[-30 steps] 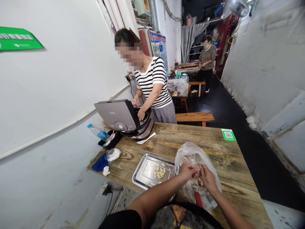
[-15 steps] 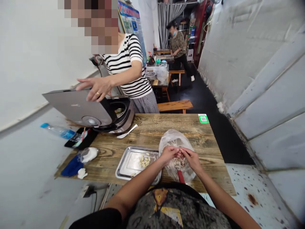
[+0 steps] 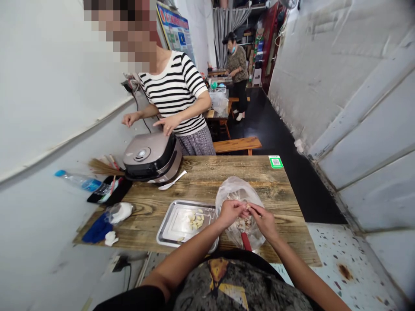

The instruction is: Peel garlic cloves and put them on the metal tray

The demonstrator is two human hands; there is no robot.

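My left hand (image 3: 231,213) and my right hand (image 3: 265,220) meet over an open clear plastic bag (image 3: 236,190) of garlic and skins on the wooden table (image 3: 220,177). Both hands pinch a small pale garlic clove (image 3: 248,207) between their fingertips. A red handle (image 3: 246,241) pokes from the bag near my body. Left of the bag lies a steel tray (image 3: 173,224) with several peeled cloves (image 3: 195,220).
A person in a striped top (image 3: 177,93) stands at the table's far left, one hand on a closed grey cooker (image 3: 151,155). A white spoon (image 3: 173,180), water bottle (image 3: 81,181), blue cloth (image 3: 97,230) and bench (image 3: 238,144) are nearby. Another person (image 3: 235,65) works further back.
The person in the striped top has shut the cooker's lid, which stood raised before. My hands stay pinched together over the bag, hardly moved.
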